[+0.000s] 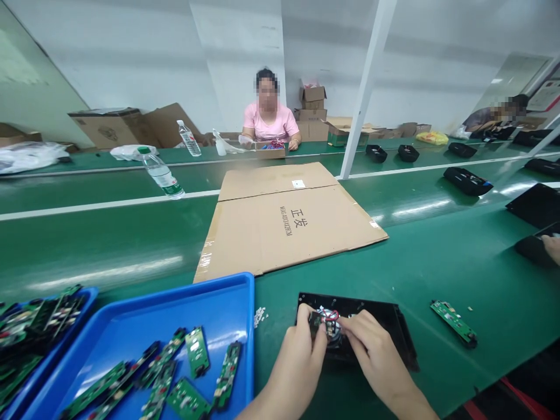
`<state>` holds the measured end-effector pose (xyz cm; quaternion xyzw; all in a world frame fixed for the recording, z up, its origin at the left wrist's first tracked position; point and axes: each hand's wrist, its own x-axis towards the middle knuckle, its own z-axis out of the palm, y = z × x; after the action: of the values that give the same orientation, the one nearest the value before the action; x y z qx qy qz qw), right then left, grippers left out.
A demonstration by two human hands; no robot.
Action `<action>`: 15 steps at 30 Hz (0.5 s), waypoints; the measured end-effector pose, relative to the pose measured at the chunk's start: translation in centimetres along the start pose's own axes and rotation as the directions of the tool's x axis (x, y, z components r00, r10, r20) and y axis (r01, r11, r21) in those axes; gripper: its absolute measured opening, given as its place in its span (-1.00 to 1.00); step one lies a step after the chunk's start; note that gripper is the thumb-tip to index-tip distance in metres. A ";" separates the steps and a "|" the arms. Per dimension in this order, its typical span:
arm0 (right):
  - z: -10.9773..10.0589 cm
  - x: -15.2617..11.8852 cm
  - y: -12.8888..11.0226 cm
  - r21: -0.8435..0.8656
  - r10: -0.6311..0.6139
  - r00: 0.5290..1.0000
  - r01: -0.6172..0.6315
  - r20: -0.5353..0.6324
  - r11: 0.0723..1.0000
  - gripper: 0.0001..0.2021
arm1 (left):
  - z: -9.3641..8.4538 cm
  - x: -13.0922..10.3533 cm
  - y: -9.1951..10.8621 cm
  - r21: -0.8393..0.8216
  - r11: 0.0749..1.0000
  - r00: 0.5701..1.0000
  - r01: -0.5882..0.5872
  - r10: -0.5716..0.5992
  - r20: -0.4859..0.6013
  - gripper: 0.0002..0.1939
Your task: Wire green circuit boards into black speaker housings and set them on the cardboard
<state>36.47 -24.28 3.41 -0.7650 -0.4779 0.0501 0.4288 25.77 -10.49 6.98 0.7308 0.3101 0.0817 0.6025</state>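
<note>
A black panel point(394, 326) lies on the green bench in front of me, with a round speaker-like part partly hidden under my fingers. Over it, my left hand point(297, 356) is closed on a small circuit board point(314, 322), thumb in front and fingers behind. Red and dark wires point(331, 315) loop out beside the board. The fingertips of my right hand point(378, 353) are pinched together at the right end of these wires. Whether a plug sits between those fingertips is too small to tell. Another green circuit board point(454, 322) rests on the bench to the right.
To my left, a blue tray point(250, 344) holds several circuit boards, beside another heaped tray point(90, 300). Flattened cardboard point(258, 233) spans the bench ahead. Small white pieces point(260, 316) lie near the tray. A person point(271, 122) sits opposite; another person's hand point(552, 248) is at right.
</note>
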 end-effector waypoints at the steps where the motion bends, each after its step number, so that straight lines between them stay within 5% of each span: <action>1: -0.1 -0.1 0.1 0.005 0.020 1.000 -0.020 0.007 1.000 -0.70 | 0.0 0.0 0.0 0.001 1.000 1.000 -0.001 0.001 0.003 -0.87; 5: -0.5 -0.5 0.4 0.025 0.136 0.990 -0.136 -0.030 0.990 -0.78 | 0.0 -0.1 -0.1 0.011 1.000 1.000 -0.007 0.007 0.014 -0.90; 15: 0.3 -0.4 0.0 -0.071 -0.078 0.995 0.073 -0.062 0.995 -0.82 | 0.2 0.0 0.0 0.183 0.983 0.999 0.011 -0.020 0.044 -0.97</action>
<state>36.12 -24.41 3.11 -0.7620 -0.4937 -0.0076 0.4190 25.91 -10.64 6.90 0.7822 0.3080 0.0316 0.5406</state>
